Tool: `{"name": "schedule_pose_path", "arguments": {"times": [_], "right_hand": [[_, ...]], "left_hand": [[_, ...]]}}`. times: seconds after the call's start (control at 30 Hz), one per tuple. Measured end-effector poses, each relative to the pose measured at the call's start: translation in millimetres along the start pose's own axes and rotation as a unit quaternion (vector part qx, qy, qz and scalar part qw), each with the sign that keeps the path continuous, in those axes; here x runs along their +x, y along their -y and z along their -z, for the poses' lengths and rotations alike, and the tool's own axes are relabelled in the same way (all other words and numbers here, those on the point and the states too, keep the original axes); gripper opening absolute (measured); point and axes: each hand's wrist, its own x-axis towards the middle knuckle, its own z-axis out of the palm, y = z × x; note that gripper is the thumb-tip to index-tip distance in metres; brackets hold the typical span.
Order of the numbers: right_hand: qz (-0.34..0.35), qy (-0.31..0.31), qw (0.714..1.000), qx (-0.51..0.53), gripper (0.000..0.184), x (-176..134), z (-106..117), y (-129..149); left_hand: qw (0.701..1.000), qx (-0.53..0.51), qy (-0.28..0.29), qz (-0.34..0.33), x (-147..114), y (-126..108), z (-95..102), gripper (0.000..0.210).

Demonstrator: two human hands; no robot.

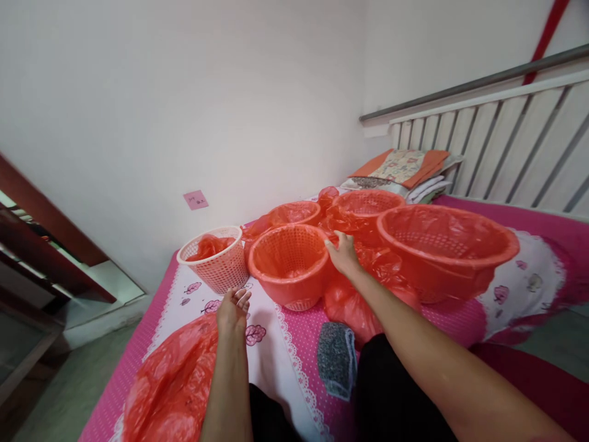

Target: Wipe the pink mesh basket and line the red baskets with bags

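My left hand (233, 310) is open and palm up, its fingers loosely spread and holding nothing. It hovers over the bedspread in front of a pale pink mesh basket (223, 267) with a red plastic bag (209, 247) inside. My right hand (343, 253) is open at the right rim of the middle basket (289, 282), thumb towards the rim and apart from the fingers. Whether the thumb touches it I cannot tell. Red plastic lines this basket. Beneath my right forearm lie crumpled red plastic bags (352, 307). Another red bag (179, 374) spreads out beside my left forearm.
Behind stand two more red-lined baskets (317, 212) (368, 195), and a large one (451, 264) sits at right. A grey folded cloth (335, 359) lies near my lap. Folded bedding (400, 166) rests by the white slatted headboard (497, 141). A wall (276, 110) bounds the bed.
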Motion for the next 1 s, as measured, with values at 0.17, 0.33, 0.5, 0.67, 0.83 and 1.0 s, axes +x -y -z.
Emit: {"name": "schedule_pose_path", "arguments": {"times": [0.17, 0.33, 0.5, 0.67, 0.83, 1.0], "right_hand": [[0.155, -0.073, 0.984, 0.042, 0.048, -1.5, 18.9, 21.9], [0.215, -0.075, 0.968, 0.102, 0.031, -26.5, 45.4, 46.1], [0.136, 0.108, 0.971, 0.166, 0.024, -77.8, 81.9, 52.5], [0.075, 0.405, 0.906, 0.100, 0.030, -124.4, 117.7, 29.7], [0.031, 0.498, 0.867, 0.013, 0.032, -149.1, 137.3, 12.0], [0.054, 0.554, 0.829, -0.063, 0.029, -140.5, 131.0, 14.0]], "left_hand": [[0.992, 0.069, 0.060, -0.082, -47.1, -12.2, 31.8, 0.013], [0.829, 0.472, 0.184, -0.237, -103.7, 27.9, 116.2, 0.037], [0.607, 0.731, 0.075, -0.303, -137.5, 65.8, 168.5, 0.040], [0.564, 0.764, 0.042, -0.310, -146.5, 63.4, 168.7, 0.038], [0.566, 0.761, 0.036, -0.316, -144.6, 58.4, 178.0, 0.039], [0.576, 0.758, 0.015, -0.305, -139.5, 53.4, 205.6, 0.044]]}}
